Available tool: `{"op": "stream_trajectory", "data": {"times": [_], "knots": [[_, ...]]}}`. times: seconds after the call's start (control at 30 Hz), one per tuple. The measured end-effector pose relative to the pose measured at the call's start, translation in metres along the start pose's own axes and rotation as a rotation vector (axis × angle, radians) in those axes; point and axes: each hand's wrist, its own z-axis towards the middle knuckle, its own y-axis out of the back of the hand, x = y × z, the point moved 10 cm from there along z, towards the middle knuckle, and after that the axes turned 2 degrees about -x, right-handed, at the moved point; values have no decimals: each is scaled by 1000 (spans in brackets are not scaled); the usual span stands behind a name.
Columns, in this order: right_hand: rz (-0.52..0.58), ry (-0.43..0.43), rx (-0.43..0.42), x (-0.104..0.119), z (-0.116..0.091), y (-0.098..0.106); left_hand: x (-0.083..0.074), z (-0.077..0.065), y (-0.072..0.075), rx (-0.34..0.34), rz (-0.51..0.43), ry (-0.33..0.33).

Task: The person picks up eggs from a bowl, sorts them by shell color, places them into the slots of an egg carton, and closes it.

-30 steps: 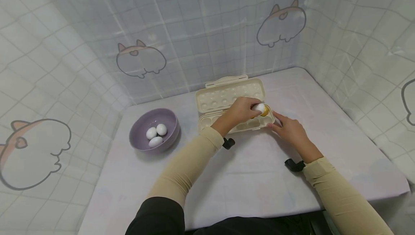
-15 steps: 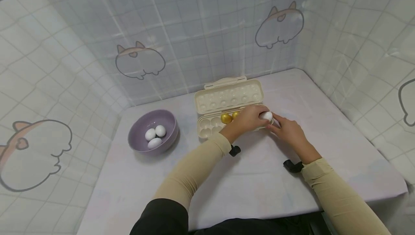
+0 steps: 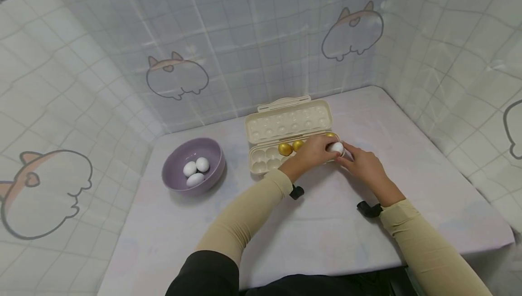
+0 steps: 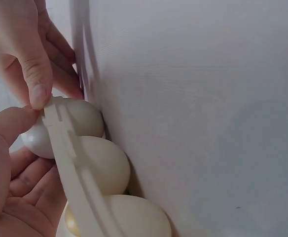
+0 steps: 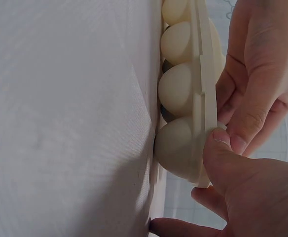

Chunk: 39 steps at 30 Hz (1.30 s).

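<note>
In the head view, an open cream egg carton [image 3: 267, 153] has gold eggs [image 3: 285, 149] in its back row. My left hand [image 3: 313, 152] reaches across it and holds a white egg [image 3: 336, 148] at the front right cup. The left wrist view shows this egg [image 4: 38, 140] between thumb and fingers, low against the carton's rim [image 4: 60, 143]. My right hand [image 3: 362, 162] grips the carton's right end, its thumb [image 5: 223, 148] on the rim in the right wrist view. The left hand covers several middle cups.
A purple bowl [image 3: 171, 176] with three white eggs [image 3: 195, 179] stands left of the carton. The raised carton lid [image 3: 288, 123] leans toward the back curtain [image 3: 261, 37]. White cloth [image 3: 326, 232] covers the table.
My left hand has moved the white egg from beside the back right gold egg forward to the front right cup. This uncovers the gold eggs. The right hand stays at the carton's end.
</note>
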Motion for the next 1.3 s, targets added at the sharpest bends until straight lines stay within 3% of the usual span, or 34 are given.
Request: {"op": "stream_trajectory", "data": {"times": [0.37,0.73,0.87,1.07,1.3], "knots": [[-12,-21,10,-3,0,-3,3,-4,-1,-6,-34,6],[-8,-25,16,-4,1,-3,12,-15,13,-31,-65,9],[3,-29,19,-6,1,-4,20,-21,28,-68,-54,41],[16,-37,27,-4,0,-5,45,-36,63,-125,-164,115],[20,-56,42,-3,0,-4,107,-71,121,-236,-147,219]]}}
